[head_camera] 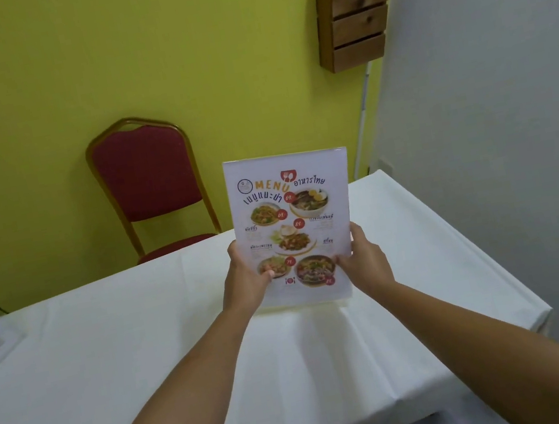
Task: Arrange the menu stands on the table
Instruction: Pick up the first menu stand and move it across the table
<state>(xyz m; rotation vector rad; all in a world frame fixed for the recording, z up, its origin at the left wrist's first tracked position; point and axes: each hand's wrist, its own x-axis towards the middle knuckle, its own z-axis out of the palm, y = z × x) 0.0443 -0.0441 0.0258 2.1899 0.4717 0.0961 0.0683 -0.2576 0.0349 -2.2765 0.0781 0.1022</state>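
Both hands, left hand and right hand, grip the menu stand clamped at its lower edges, upright over the counter; lower it level, base flat, before releasing.

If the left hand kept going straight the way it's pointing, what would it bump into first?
The left hand already grips the menu stand, so it would push that first. Beyond it probably comes the red chair, though depth is hard to judge.
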